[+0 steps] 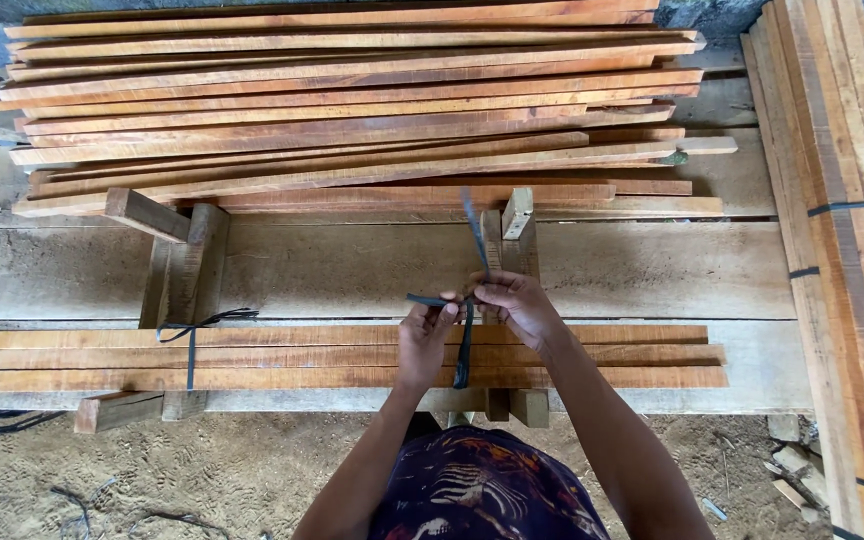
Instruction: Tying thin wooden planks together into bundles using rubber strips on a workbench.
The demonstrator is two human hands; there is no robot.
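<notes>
A flat bundle of long reddish wooden slats lies across two small wooden stands in front of me. A dark plastic strap wraps around the bundle near its middle. My left hand pinches one strap end just above the slats. My right hand grips the other end, which rises up and away over the stand behind. A second dark strap is tied around the bundle further left, with loose ends sticking out.
A big loose pile of similar slats fills the far side of a wide grey plank bench. Strapped bundles lie along the right. Sandy ground with strap scraps and wood offcuts is below.
</notes>
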